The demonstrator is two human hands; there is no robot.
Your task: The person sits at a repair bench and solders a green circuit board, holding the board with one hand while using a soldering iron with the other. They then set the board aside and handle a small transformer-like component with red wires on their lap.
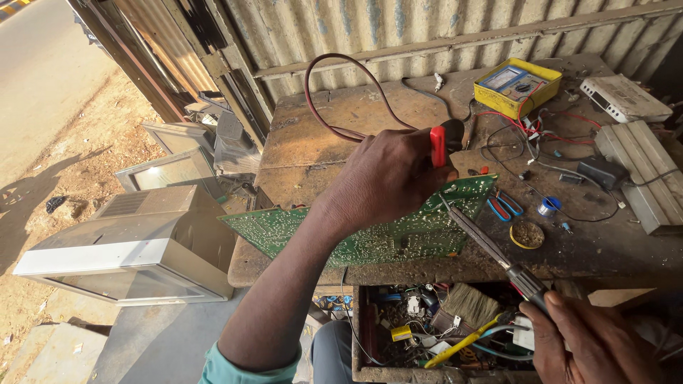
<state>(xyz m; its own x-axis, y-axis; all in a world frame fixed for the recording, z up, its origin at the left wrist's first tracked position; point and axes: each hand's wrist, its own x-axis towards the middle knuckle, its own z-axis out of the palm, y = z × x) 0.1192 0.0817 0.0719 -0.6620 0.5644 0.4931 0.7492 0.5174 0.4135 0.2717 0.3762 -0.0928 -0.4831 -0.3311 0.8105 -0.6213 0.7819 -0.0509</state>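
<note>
A green circuit board (398,238) stands tilted on the wooden workbench (320,135), solder side toward me. My left hand (388,178) reaches over its top edge and grips a red-handled tool (437,146) by the board's upper right. My right hand (594,341), low at the right, holds a soldering iron (491,245) by its handle. The iron's metal tip rests against the board near its right edge.
A yellow multimeter (517,85) with red leads sits at the back of the bench. A solder spool (548,207), blue-handled pliers (504,205) and a small round tin (527,233) lie right of the board. An open drawer (427,327) holds parts and a brush. Old monitors (135,249) stand left.
</note>
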